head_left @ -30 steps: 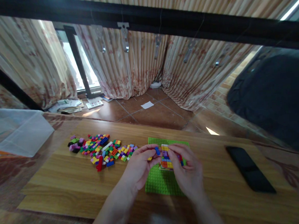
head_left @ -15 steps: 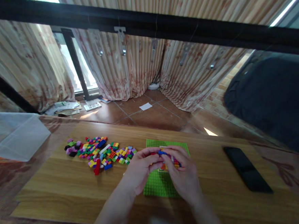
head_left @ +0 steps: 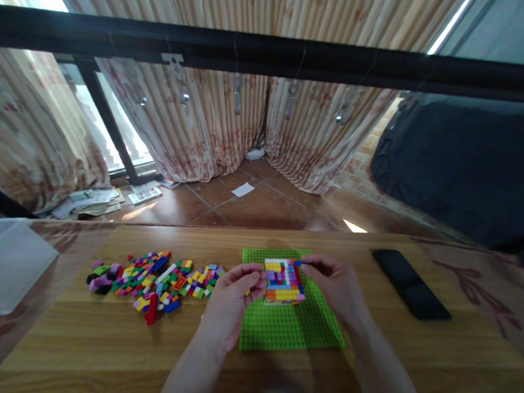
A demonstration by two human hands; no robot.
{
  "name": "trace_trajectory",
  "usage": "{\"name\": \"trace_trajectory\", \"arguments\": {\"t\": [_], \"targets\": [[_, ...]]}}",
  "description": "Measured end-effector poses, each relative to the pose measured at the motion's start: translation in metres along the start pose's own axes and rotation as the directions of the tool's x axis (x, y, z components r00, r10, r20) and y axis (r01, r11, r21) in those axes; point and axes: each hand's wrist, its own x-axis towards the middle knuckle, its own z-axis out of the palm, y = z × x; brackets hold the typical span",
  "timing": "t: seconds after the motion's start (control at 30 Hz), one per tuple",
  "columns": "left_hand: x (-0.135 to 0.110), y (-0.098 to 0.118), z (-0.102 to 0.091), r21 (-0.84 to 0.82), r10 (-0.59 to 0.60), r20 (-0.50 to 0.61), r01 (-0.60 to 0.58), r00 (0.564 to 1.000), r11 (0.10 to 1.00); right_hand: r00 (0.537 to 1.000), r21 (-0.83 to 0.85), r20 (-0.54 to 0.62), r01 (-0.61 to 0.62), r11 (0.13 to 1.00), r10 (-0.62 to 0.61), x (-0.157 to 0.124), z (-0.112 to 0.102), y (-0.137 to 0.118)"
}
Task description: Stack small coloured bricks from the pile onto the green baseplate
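Observation:
A small block build point(head_left: 285, 282) of many-coloured toy bricks stands on the green studded baseplate point(head_left: 289, 332), its top layer showing yellow, purple, orange and red pieces. My right hand point(head_left: 340, 284) pinches a blue brick point(head_left: 299, 263) at the build's far right corner. At the build's left edge is my left hand point(head_left: 231, 297), its thumb and fingers closed together; a speck of yellow shows by the fingers, but what they hold I cannot make out. Whether the left fingertips touch the build is unclear.
Loose coloured bricks point(head_left: 160, 281) lie heaped on the wooden table point(head_left: 97, 351) to the left. A black phone point(head_left: 410, 283) rests on the right. Beyond the left edge stands a translucent plastic bin point(head_left: 15, 261). A dark bar point(head_left: 252, 50) crosses the upper view.
My hands, together over the build half a second ago, have drawn apart, uncovering its top. The blue brick has gone to the right with my right hand. The camera view has shifted.

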Motion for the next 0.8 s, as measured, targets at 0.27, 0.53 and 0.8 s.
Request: {"name": "trace_trajectory", "arguments": {"t": [0.27, 0.53, 0.8], "targets": [[0.001, -0.001, -0.001, 0.001, -0.012, -0.002, 0.012, 1.0, 1.0, 0.985, -0.241, 0.048, 0.171, 0.955, -0.164, 0.002, 0.002, 0.005], [0.001, 0.0, 0.001, 0.002, -0.018, -0.01, 0.018, 1.0, 1.0, 0.988, -0.214, 0.033, 0.153, 0.965, -0.149, 0.004, 0.009, 0.009], [-0.001, 0.0, 0.001, -0.006, -0.01, 0.008, 0.01, 1.0, 1.0, 0.998, 0.034, -0.07, 0.001, 0.999, 0.001, 0.005, 0.018, 0.01]]}}
